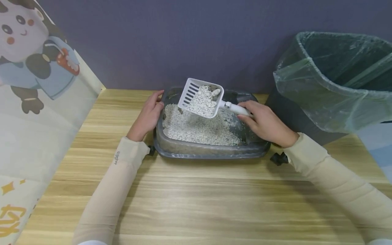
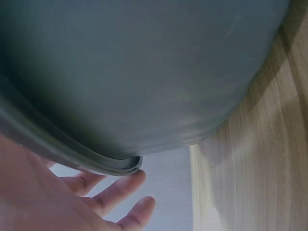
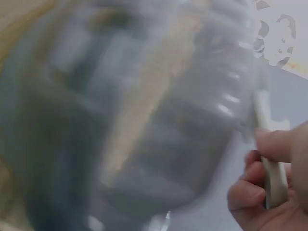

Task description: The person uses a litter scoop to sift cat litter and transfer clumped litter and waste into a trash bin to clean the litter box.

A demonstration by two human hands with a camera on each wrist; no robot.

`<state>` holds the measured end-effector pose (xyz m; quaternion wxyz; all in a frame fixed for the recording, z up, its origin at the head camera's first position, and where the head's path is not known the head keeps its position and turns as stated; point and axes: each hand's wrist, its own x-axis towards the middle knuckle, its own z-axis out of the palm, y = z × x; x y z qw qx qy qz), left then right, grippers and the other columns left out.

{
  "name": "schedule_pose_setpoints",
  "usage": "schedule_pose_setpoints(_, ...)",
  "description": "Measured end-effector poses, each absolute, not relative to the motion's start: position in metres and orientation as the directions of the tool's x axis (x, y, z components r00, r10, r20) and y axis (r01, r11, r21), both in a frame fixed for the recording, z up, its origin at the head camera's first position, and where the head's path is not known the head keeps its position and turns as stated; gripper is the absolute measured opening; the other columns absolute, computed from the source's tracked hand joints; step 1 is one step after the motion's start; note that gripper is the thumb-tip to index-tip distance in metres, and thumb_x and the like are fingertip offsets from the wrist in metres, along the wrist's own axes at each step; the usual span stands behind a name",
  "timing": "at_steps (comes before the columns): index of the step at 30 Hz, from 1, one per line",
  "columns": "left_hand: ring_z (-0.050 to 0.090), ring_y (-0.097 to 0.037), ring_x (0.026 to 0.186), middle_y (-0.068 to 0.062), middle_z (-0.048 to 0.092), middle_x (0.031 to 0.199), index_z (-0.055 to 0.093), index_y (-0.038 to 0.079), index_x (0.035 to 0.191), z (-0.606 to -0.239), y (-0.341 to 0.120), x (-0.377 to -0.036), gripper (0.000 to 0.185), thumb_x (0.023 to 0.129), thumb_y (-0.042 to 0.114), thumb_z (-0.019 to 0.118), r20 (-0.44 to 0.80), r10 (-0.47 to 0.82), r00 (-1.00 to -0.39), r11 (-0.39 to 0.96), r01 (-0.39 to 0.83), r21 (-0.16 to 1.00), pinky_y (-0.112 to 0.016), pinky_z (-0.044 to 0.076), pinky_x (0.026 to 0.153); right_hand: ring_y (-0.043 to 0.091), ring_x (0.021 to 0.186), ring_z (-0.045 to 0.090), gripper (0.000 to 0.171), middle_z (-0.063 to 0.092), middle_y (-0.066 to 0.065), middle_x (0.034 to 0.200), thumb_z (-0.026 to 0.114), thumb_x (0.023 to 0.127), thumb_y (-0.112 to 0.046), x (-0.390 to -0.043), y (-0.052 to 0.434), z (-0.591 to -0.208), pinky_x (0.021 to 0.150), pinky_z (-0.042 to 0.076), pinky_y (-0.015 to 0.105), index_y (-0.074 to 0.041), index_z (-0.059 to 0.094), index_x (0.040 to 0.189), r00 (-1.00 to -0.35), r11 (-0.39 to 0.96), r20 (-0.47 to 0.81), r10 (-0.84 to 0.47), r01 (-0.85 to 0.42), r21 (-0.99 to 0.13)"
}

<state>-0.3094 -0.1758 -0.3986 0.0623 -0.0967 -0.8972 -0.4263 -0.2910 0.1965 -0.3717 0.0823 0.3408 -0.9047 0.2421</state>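
A grey litter box (image 1: 211, 153) stands on the wooden table, with pale granular cat litter (image 1: 199, 129) inside. My right hand (image 1: 264, 120) grips the handle of a white slotted litter scoop (image 1: 200, 81), raised over the box. A heap of litter with several larger clumps (image 1: 215, 92) lies in the scoop. In the right wrist view the fingers curl round the scoop's handle (image 3: 275, 185). My left hand (image 1: 147, 115) rests at the box's left rim. Its fingers (image 2: 118, 192) look loosely extended along the outside of the rim in the left wrist view.
A dark bin (image 1: 306, 119) lined with a translucent plastic bag (image 1: 324, 105) stands at the right, close to the box. Behind the table (image 1: 196, 200) rises a dark blue-grey wall (image 1: 171, 41). A panel with a cartoon figure (image 1: 33, 61) is at the left.
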Motion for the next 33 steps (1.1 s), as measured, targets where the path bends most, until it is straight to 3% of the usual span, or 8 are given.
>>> schedule_pose_setpoints(8, 0.042, -0.034, 0.114, -0.02, 0.043, 0.129, 0.03, 0.007, 0.147, -0.398, -0.177, -0.308, 0.05, 0.099, 0.02, 0.031, 0.18, 0.12, -0.976, 0.622, 0.216, 0.753, -0.05, 0.033, 0.096, 0.011, 0.057, 0.044, 0.038, 0.061, 0.006, 0.095, 0.064, 0.091, -0.016, -0.285, 0.199, -0.342, 0.052, 0.039, 0.03, -0.002, 0.059, 0.125, -0.711, 0.673, 0.197, -0.675, -0.703, -0.231)
schedule_pose_setpoints(18, 0.044, -0.034, 0.113, -0.02, 0.044, 0.128, 0.03, 0.008, 0.147, -0.399, -0.179, -0.308, 0.05, 0.099, 0.021, 0.032, 0.187, 0.118, -0.975, 0.627, 0.219, 0.747, -0.05, 0.033, 0.096, 0.008, 0.069, 0.054, 0.037, 0.063, 0.007, 0.11, 0.061, 0.093, -0.018, -0.276, 0.203, -0.325, 0.058, 0.044, 0.03, -0.006, 0.058, 0.128, -0.666, 0.632, 0.126, -0.735, -0.74, -0.23)
schedule_pose_setpoints(27, 0.042, -0.034, 0.115, -0.02, 0.044, 0.129, 0.03, 0.007, 0.147, -0.397, -0.177, -0.309, 0.05, 0.099, 0.021, 0.031, 0.183, 0.125, -0.975, 0.629, 0.22, 0.745, -0.051, 0.032, 0.096, 0.004, 0.053, 0.043, 0.031, 0.063, -0.001, 0.093, 0.059, 0.094, -0.019, -0.267, 0.212, -0.306, 0.052, 0.038, 0.028, -0.009, 0.061, 0.123, -0.665, 0.641, 0.074, -0.743, -0.739, -0.207)
schedule_pose_setpoints(33, 0.042, -0.034, 0.115, -0.02, 0.043, 0.13, 0.03, 0.007, 0.147, -0.396, -0.176, -0.309, 0.05, 0.099, 0.021, 0.032, 0.176, 0.123, -0.977, 0.63, 0.214, 0.747, -0.051, 0.032, 0.096, 0.005, 0.057, 0.046, 0.026, 0.063, 0.0, 0.09, 0.062, 0.092, -0.015, -0.267, 0.212, -0.302, 0.052, 0.039, 0.029, -0.005, 0.064, 0.117, -0.676, 0.661, 0.017, -0.737, -0.725, -0.195)
